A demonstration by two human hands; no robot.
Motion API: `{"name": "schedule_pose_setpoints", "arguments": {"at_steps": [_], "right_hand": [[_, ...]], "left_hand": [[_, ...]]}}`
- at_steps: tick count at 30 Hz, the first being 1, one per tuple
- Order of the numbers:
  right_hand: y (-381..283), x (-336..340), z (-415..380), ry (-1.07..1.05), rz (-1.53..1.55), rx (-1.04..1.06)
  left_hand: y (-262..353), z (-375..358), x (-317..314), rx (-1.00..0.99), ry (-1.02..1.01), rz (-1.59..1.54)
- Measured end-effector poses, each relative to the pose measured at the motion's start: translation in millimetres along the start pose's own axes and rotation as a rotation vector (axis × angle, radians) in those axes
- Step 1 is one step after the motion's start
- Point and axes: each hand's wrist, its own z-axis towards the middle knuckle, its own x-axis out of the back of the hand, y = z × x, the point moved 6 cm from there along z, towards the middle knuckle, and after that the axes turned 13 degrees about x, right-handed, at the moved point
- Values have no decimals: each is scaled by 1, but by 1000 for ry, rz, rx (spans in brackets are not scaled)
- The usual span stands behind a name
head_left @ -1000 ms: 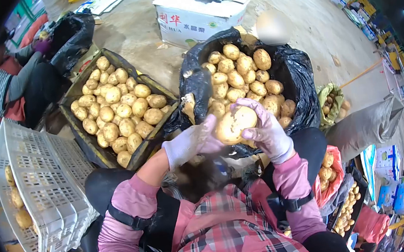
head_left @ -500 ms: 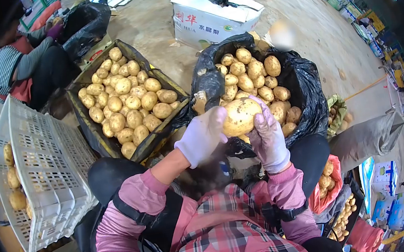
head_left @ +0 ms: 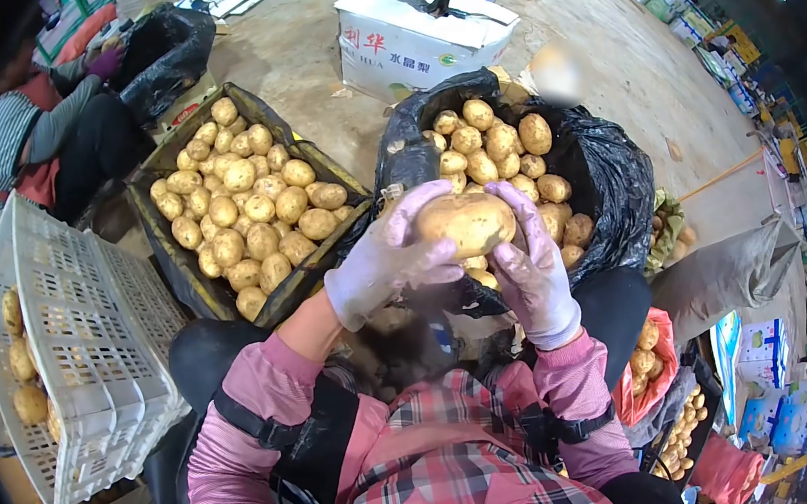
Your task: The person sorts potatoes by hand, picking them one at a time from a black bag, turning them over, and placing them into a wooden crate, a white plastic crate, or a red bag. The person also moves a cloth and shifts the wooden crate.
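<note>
Between my two gloved hands is a large potato with brown marks on its skin. My left hand grips its left end, thumb and fingers curled round it. On the right end are the fingers of my right hand, in a soiled pale purple glove. Just beyond, a box lined with black plastic holds several potatoes. To the left stands a second lined crate, heaped with potatoes.
A white plastic crate stands tilted at my left, with potatoes behind its wall. White cartons stand ahead on the floor. At upper left a person in purple gloves sits beside a black bag. A red bag of potatoes lies at my right.
The potato has turned to lie more level and moved slightly left. My left hand has shifted from a loose touch to fingers wrapped round its left end.
</note>
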Motion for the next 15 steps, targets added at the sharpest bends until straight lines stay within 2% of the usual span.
{"name": "schedule_pose_setpoints", "arguments": {"at_steps": [3,6,11,13,15], "right_hand": [[-5,-11,0,3,7,-5],[-9,-19,-4,-11,-121,-7],[-21,-25,-7,-44,-355,107],[-29,-27,-10,-66,-616,85],[-28,-18,-12,-47,-961,308]], "left_hand": [[-2,7,15,-135,64,111],[16,-4,11,-256,185,407],[19,-8,7,-256,185,469],[17,-6,6,-230,137,414],[10,-3,8,-193,67,315]]}}
